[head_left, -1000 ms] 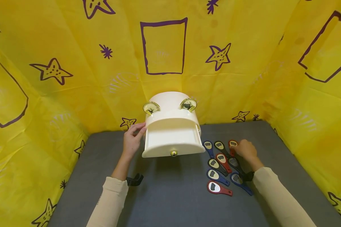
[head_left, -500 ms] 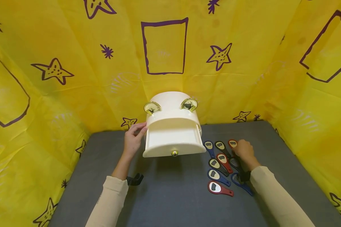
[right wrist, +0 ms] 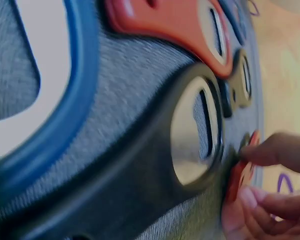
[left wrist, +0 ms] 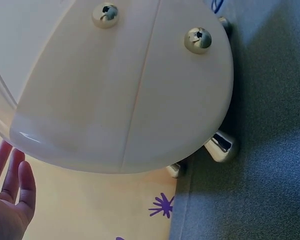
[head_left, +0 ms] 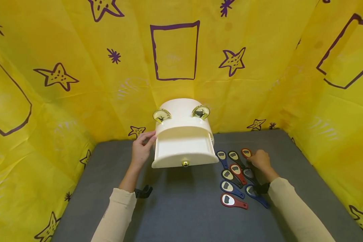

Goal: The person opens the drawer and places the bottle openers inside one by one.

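A white drawer box (head_left: 184, 112) with two round gold ornaments stands at the back, its drawer (head_left: 184, 161) pulled out by a gold knob. My left hand (head_left: 140, 149) rests its fingertips on the box's left side. In the left wrist view those fingers (left wrist: 12, 175) are nearly straight at the rounded edge. At the far right of a group of bottle openers, my right hand (head_left: 261, 161) pinches a red bottle opener (head_left: 246, 153) between thumb and fingers. The right wrist view has this opener (right wrist: 235, 180) tilted on edge, its handle partly covered by the hand.
Several red, blue and black bottle openers lie close together right of the drawer, including a black opener (head_left: 228, 174) and a red opener (head_left: 230, 200). Yellow cloth (head_left: 175, 67) with purple drawings walls the grey table (head_left: 181, 208) at back and sides.
The red bottle opener in my right hand has shifted slightly left, and more of its head shows. My left hand, the box and the drawer keep their places.
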Available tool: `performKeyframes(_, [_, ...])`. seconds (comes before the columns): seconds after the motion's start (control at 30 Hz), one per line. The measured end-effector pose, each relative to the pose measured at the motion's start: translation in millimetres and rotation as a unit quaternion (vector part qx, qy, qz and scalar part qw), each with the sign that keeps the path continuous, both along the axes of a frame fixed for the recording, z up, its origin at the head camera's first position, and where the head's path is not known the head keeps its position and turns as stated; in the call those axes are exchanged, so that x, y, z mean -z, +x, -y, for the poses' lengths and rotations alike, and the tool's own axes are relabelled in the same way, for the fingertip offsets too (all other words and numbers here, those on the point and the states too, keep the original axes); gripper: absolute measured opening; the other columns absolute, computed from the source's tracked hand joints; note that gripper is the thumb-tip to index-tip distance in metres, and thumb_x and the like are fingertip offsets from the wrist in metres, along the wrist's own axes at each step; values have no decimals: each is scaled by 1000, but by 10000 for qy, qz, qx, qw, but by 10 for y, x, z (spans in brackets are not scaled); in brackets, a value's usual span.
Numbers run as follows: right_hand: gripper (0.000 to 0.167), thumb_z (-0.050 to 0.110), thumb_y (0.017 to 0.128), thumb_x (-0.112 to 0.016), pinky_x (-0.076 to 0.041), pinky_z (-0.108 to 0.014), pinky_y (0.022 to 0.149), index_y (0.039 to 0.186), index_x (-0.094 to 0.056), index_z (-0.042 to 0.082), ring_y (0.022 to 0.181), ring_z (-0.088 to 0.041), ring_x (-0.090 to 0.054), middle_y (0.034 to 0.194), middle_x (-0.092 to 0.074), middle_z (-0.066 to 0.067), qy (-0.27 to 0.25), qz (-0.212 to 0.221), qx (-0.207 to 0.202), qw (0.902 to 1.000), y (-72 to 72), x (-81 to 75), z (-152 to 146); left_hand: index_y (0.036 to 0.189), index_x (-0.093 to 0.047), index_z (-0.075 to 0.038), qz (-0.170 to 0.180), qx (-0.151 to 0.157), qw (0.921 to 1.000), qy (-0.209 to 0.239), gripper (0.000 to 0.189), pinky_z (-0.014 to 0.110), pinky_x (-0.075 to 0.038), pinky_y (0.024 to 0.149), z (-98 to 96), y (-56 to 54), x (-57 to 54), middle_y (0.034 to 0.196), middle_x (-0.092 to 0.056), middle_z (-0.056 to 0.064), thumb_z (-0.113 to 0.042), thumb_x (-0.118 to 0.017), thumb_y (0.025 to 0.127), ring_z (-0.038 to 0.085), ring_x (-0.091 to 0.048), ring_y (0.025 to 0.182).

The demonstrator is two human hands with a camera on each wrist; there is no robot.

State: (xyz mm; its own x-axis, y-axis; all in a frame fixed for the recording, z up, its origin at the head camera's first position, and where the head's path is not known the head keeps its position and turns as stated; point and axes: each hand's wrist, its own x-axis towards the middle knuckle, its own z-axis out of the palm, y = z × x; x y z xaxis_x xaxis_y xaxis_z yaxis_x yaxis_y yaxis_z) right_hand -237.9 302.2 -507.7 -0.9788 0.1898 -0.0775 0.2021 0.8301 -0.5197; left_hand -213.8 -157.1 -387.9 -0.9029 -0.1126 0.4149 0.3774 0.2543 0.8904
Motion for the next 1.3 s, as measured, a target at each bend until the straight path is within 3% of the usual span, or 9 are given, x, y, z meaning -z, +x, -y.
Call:
performKeyframes(0.1, [33,21,78,-73,-47,-33,56,83,-71,-12,73,-35,-61,80,-70,-23,-369,-11,67,9993,5,2,-62,112,-67,11,-9,-1,10000,7,26,8,-48,71,3,3,9,116,-63,30,-3,-68,89,-5,-57,85])
performKeyframes(0.23, [37,23,82,-73,-47,-29,58,96,-71,-11,82,-37,-64,94,-72,-26,-654,-168,94,9977,20,-132,-74,111,-67,12,-25,23,10000,12,26,8,-48,71,5,0,19,116,-63,30,-2,-68,89,-5,-57,85])
performKeyframes(0.47, [40,21,86,-72,-48,-27,57,108,-67,-12,71,-26,-68,92,-73,-26,-1084,-608,-112,9922,15,-645,71,112,-68,11,-10,8,10000,-26,26,9,-47,70,13,-9,29,116,-63,29,-3,-67,90,-6,-56,86])
performKeyframes(0.8, [39,19,87,-73,-48,-19,59,112,-67,-11,70,-14,-69,99,-72,-26,-1159,-1097,-592,9854,38,-1271,318,112,-67,11,-29,18,10000,5,27,8,-47,70,2,-11,43,116,-63,29,-3,-68,89,-6,-57,88])
performKeyframes(1.1, [38,19,87,-71,-52,-18,61,115,-66,-7,71,-13,-67,99,-71,-25,-1341,-1288,-982,9776,105,-1741,639,112,-67,11,-24,-24,9999,104,26,8,-48,73,0,-17,39,116,-63,30,-2,-67,90,-4,-56,95])
performKeyframes(1.3, [39,17,89,-71,-51,-14,62,118,-64,-6,82,-24,-65,104,-67,-24,-1457,-1163,-1071,9766,127,-2047,850,112,-67,11,-12,11,9999,121,26,8,-48,73,0,-19,31,116,-63,30,-3,-67,90,-3,-56,96])
